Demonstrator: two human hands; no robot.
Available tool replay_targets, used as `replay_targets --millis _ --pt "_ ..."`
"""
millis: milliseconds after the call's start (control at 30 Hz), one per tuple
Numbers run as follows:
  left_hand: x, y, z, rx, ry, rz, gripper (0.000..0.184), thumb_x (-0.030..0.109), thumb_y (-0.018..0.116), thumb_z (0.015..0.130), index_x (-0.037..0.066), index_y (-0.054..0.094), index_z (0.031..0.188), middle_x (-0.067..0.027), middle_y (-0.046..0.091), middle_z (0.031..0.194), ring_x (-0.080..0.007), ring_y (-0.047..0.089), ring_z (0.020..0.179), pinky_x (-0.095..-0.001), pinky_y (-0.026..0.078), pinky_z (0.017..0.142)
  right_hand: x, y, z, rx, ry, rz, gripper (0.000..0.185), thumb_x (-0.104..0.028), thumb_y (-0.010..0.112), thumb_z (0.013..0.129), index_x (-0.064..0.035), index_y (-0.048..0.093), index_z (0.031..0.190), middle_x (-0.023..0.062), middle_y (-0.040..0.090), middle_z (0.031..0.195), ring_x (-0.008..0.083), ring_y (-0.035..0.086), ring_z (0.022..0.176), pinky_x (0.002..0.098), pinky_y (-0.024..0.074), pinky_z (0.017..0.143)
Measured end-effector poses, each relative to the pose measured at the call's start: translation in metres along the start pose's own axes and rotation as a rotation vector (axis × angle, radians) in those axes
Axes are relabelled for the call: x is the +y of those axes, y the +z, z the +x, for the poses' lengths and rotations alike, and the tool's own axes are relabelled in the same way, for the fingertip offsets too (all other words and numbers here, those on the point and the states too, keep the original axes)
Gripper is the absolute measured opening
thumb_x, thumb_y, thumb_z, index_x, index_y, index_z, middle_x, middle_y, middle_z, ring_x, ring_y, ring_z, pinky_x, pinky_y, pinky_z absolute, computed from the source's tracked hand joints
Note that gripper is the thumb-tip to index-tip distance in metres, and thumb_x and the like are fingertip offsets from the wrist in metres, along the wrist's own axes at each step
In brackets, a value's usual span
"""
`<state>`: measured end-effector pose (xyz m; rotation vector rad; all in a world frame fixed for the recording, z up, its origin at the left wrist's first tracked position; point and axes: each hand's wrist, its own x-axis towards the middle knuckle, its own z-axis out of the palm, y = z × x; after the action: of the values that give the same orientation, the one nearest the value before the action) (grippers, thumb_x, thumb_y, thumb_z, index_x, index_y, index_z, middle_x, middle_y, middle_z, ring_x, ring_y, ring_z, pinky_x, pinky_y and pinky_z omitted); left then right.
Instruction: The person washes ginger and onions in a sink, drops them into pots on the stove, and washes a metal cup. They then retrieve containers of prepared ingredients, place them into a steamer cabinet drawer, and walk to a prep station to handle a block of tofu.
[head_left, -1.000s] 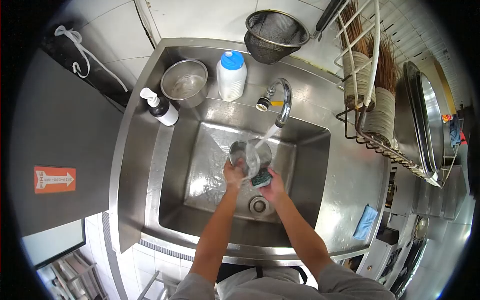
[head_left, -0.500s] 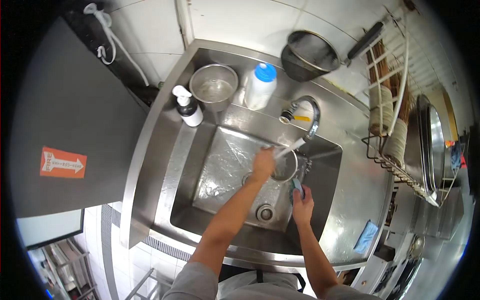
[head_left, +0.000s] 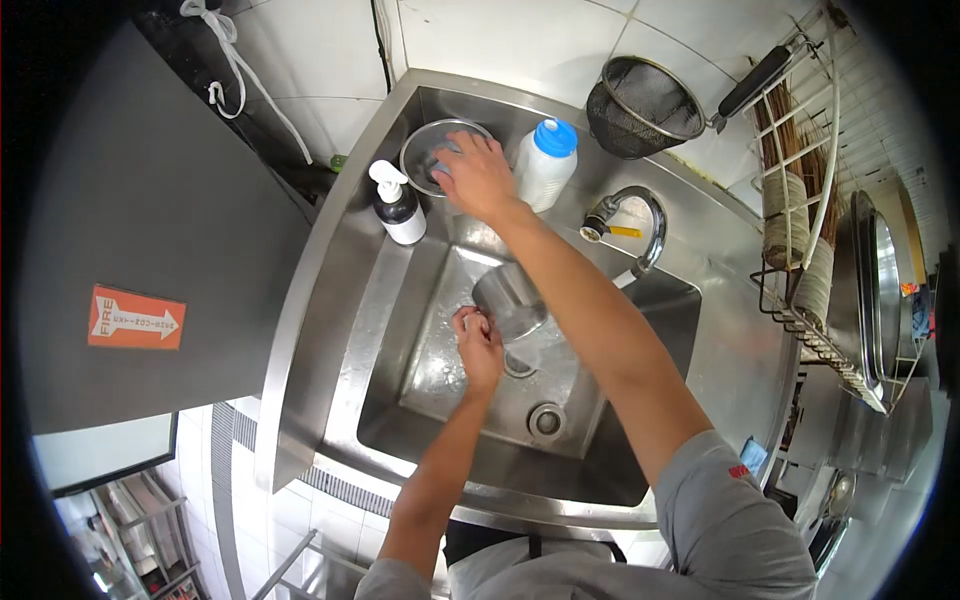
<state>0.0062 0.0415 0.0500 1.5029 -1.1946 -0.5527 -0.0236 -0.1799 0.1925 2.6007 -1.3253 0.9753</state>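
Observation:
Inside the sink basin, my left hand [head_left: 480,345] has its fingers curled at the near left edge of a tilted metal pot [head_left: 512,300]. My right arm crosses above the basin, and my right hand [head_left: 475,178] is over the round metal bowl [head_left: 408,160] at the back left, fingers spread. A bluish-grey patch, perhaps the sponge, shows under those fingers, mostly hidden. Left of that hand is a dark pump bottle [head_left: 401,215] with a white label; on its right is a white bottle [head_left: 543,170] with a blue cap.
The curved faucet [head_left: 655,225] hangs over the basin's right side, partly behind my right arm. A mesh strainer [head_left: 645,110] is at the back wall. A wire rack [head_left: 835,335] with brushes stands on the right. The drain [head_left: 547,421] is near the basin's front.
My right hand has moved from the basin's right side up to the round bowl. My left hand and the pot have shifted left, and the pot is now tilted. The view has shifted slightly.

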Motion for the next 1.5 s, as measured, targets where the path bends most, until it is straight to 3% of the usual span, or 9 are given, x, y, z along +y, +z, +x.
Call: replay_targets --millis 333,567,767,967,1033,1167,1233,1367,1500 --pt "0.009 0.057 0.058 -0.503 -0.156 0.208 0.017 0.000 0.060 0.069 0.004 0.053 0.084 -0.0200 0.062 0.077 -0.0393 0.062 0.079 -0.0479 0.047 0.070 0.070 -0.087 -0.215 -0.201 0.943 1.606 0.027 -0.007 0.068 0.083 0.0050 0.063 0.107 0.0131 0.067 0.102 0.0209 0.067 0.090 0.0326 0.0543 0.081" --pt "0.030 0.093 0.057 -0.571 -0.174 0.164 0.018 0.003 0.062 0.066 0.005 0.055 0.083 -0.0193 0.065 0.078 -0.0370 0.066 0.081 -0.0450 0.050 0.071 0.047 -0.084 -0.218 -0.031 1.357 1.193 0.022 -0.015 0.073 0.081 0.0004 0.065 0.094 0.0128 0.068 0.095 0.0214 0.067 0.076 0.0321 0.0538 0.070" --pt "0.036 0.074 0.079 -0.673 -0.151 0.381 0.028 0.009 0.071 0.063 0.002 0.061 0.088 -0.0186 0.066 0.081 -0.0289 0.068 0.078 -0.0368 0.053 0.071 0.037 -0.092 -0.283 -0.057 0.234 0.127 0.029 -0.038 0.077 0.073 -0.0114 0.068 0.080 0.0096 0.065 0.070 0.0326 0.064 0.089 0.0467 0.0437 0.091" --pt "0.057 0.097 0.059 -0.592 0.170 0.548 0.035 0.032 0.068 0.080 0.005 0.065 0.101 -0.0186 0.066 0.100 -0.0257 0.063 0.098 -0.0362 0.047 0.087 0.074 -0.113 -0.300 -0.530 0.946 1.093 0.022 -0.028 0.070 0.088 -0.0064 0.066 0.088 -0.0051 0.062 0.077 0.0074 0.047 0.072 0.0266 0.0422 0.069" --pt "0.076 0.082 0.069 -1.223 -0.269 0.173 0.040 0.040 0.065 0.087 0.005 0.065 0.106 -0.0121 0.066 0.099 -0.0183 0.059 0.093 -0.0318 0.046 0.084 0.084 -0.117 -0.308 -0.518 1.003 1.249 0.031 -0.028 0.072 0.086 -0.0014 0.065 0.101 -0.0021 0.065 0.088 0.0066 0.060 0.085 0.0267 0.0468 0.074" --pt "0.026 0.047 0.060 -1.257 -0.441 -0.184 0.036 0.036 0.065 0.090 0.004 0.066 0.106 -0.0003 0.062 0.089 -0.0119 0.054 0.085 -0.0302 0.046 0.077 0.083 -0.118 -0.288 -0.459 1.025 1.054 0.034 -0.023 0.069 0.087 0.0008 0.061 0.111 0.0042 0.065 0.098 0.0118 0.062 0.089 0.0287 0.0507 0.080" --pt "0.015 0.046 0.051 -1.170 -0.369 -0.188 0.033 0.033 0.066 0.088 0.002 0.066 0.099 -0.0040 0.064 0.085 -0.0157 0.057 0.083 -0.0314 0.046 0.074 0.078 -0.110 -0.270 -0.433 0.877 0.661 0.034 -0.021 0.069 0.088 0.0008 0.060 0.112 0.0059 0.065 0.099 0.0133 0.062 0.090 0.0290 0.0520 0.081" --pt "0.005 0.070 0.022 -1.109 0.306 0.210 0.018 0.022 0.068 0.081 0.005 0.068 0.086 -0.0101 0.066 0.083 -0.0267 0.062 0.083 -0.0407 0.045 0.071 0.055 -0.086 -0.228 -0.103 1.113 1.606 0.026 -0.010 0.067 0.087 -0.0045 0.062 0.112 0.0077 0.065 0.093 0.0160 0.062 0.075 0.0242 0.0490 0.063" --pt "0.011 0.084 -0.009 -0.673 0.232 0.622 0.010 0.018 0.070 0.076 0.012 0.069 0.084 -0.0074 0.067 0.094 -0.0311 0.061 0.090 -0.0447 0.043 0.079 0.057 -0.018 -0.240 0.150 1.424 1.840 0.010 -0.011 0.070 0.082 -0.0076 0.060 0.081 -0.0008 0.052 0.066 0.0149 0.041 0.048 0.0290 0.0288 0.041"
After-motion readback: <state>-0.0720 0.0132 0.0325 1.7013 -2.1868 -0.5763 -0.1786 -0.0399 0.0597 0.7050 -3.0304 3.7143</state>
